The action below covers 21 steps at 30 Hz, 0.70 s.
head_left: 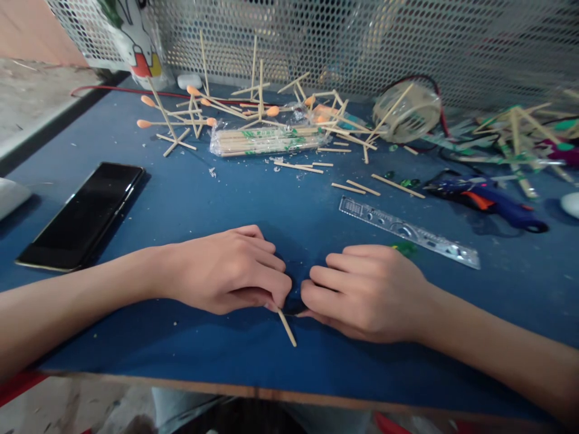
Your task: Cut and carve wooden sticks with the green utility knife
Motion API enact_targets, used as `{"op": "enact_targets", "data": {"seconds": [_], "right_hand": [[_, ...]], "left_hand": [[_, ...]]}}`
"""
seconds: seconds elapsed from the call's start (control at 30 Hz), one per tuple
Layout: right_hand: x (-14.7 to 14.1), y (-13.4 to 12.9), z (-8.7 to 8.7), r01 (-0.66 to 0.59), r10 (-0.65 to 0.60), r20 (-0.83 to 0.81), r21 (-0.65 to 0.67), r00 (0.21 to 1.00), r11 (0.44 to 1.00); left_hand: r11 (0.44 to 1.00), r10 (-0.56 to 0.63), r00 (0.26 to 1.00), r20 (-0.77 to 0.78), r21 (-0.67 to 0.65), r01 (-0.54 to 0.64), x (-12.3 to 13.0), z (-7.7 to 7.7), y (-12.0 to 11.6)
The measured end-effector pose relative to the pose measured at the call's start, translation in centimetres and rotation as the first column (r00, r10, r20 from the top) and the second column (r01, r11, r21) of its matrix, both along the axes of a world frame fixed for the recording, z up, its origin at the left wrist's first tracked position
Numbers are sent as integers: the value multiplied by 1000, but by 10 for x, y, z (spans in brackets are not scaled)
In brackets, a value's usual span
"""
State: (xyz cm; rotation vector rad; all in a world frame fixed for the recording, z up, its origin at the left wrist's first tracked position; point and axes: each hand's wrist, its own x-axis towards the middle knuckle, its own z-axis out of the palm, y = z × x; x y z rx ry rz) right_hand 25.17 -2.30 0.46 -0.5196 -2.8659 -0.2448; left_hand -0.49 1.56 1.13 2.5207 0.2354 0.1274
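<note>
My left hand [239,271] is closed in a pinch near the front of the blue table. A short wooden stick [288,330] pokes out from its thumb and forefinger, slanting down toward the table's front edge. Just to the right, my right hand [366,292] has its fingers curled together, a small gap away from the left. A faint thin line seems to run from the stick to the right fingertips; what those fingers hold is too small and hidden to name. Beyond the right hand lies a clear plastic ruler [407,232], with a green bit [406,248] by the knuckles.
A black phone [85,214] lies at left. Toward the back are a plastic-wrapped pack of sticks [266,140], several loose cut sticks [298,167], orange-tipped stick constructions and a clear round container [407,111]. A blue glue gun [497,202] rests at right. Perforated metal mesh [289,42] borders the rear.
</note>
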Motion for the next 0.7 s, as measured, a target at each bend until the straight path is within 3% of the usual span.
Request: {"op": "enact_targets", "data": {"seconds": [0.27,0.7], "right_hand": [[-3,2,5,0,9,95,-97,995,995],[-4,-4,-3,0,0,-12,17,1000,1000]], "left_hand": [[999,3,1000,-16,48,-2,1,-4,-1],[1000,-5,1000,-10,8,5,1,-1,-1]]}}
